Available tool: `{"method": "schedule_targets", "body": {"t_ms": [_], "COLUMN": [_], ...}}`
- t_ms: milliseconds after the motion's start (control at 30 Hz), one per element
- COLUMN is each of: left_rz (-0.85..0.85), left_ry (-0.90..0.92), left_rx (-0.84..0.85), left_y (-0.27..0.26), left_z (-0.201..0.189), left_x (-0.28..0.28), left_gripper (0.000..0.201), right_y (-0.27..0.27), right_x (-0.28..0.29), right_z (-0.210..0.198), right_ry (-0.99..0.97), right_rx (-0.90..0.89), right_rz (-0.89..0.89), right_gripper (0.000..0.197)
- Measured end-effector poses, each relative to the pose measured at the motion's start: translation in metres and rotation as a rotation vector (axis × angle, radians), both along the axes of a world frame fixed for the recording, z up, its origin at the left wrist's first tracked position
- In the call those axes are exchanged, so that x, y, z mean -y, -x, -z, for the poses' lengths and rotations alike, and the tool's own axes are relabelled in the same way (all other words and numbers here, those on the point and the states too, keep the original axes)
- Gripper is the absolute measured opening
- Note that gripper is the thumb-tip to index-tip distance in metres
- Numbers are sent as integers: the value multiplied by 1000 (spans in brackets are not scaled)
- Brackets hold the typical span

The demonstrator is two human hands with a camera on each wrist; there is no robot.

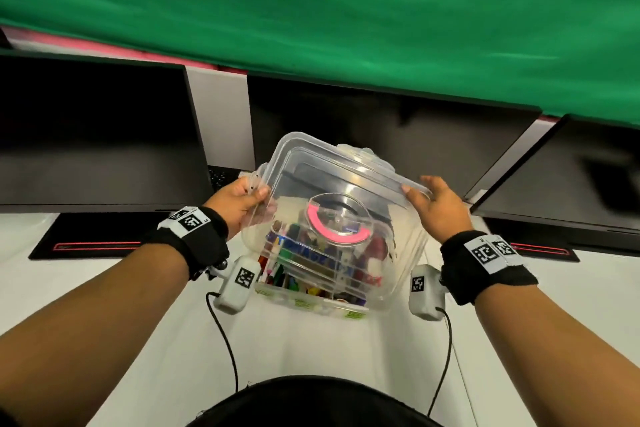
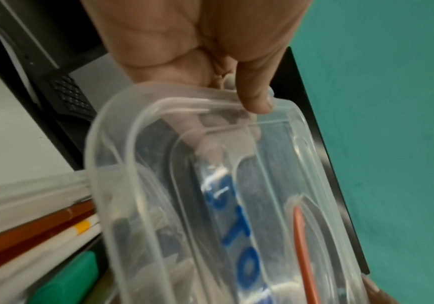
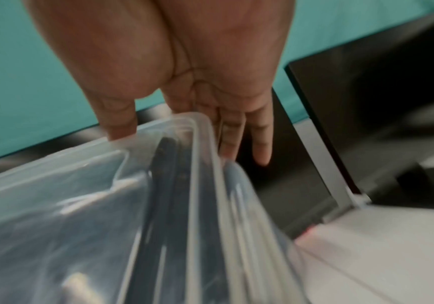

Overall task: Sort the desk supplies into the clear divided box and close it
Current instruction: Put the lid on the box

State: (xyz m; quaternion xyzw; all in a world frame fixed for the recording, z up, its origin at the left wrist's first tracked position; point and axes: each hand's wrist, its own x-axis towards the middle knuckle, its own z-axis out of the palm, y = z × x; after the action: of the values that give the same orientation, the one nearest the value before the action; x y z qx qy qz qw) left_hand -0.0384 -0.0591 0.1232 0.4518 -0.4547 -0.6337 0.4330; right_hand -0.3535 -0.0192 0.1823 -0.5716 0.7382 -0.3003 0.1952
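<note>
The clear divided box [image 1: 313, 302] stands on the white desk, filled with markers, pens and other coloured supplies [image 1: 287, 276]. Above it the clear lid [image 1: 332, 180] is tilted, its far edge raised and its near edge low over the box. A round part with a pink arc [image 1: 337, 229] sits in the lid. My left hand [image 1: 258, 191] pinches the lid's left rim; thumb [image 2: 255, 98] lies on top of the lid [image 2: 210, 185]. My right hand [image 1: 420, 188] holds the right rim, thumb [image 3: 122, 125] on the lid [image 3: 80, 205], fingers straight behind it.
Three dark screens stand close behind the box: left [image 1: 97, 135], middle [image 1: 381, 121], right [image 1: 571, 177]. A green cloth [image 1: 346, 10] hangs behind them. Black mats with red lines [image 1: 93, 246] lie at both sides. White desk [image 1: 311, 350] stretches toward me, crossed by wrist-camera cables [image 1: 225, 340].
</note>
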Motion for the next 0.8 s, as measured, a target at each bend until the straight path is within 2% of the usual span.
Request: {"method": "schedule_targets", "body": {"t_ms": [100,167,267,300,367,433,467,533,700,800], "left_rz": [-94,-126,-183,-207,-174,-85,-68,-75,-54,-53], "left_ry": [-125,-204,-287,-291,-223,-149,-126,-129,-166,-157], "left_rx": [3,12,147,238,611,981,1073,1119,1086,1087], "left_y": [-1,3,8,9,6,0,-2,-5,-8,-5], "left_z": [12,19,33,39,49,52,51,52,56,55], "left_x": [2,1,-2,-1,4,5,5,4,10,12], "left_gripper": [18,23,24,19,16,30,34,36,28,28], "right_y": [2,3,5,5,4,2,1,0,-3,-1], "right_x": [-2,-3,-5,-5,-4,-3,-2,-2,-7,-7], "right_z": [22,37,58,63,70,73,74,76,79,84], "right_ry": [-126,-295,-513,-537,-549,-547,-543,-540,-572,-562], "right_rx": [219,369,377,363,343,301,282,247,211,222], "right_rz": [45,68,47,57,78,86,86,93,121,145], "right_gripper": [43,47,51,50,47,45,44,44,36,44]}}
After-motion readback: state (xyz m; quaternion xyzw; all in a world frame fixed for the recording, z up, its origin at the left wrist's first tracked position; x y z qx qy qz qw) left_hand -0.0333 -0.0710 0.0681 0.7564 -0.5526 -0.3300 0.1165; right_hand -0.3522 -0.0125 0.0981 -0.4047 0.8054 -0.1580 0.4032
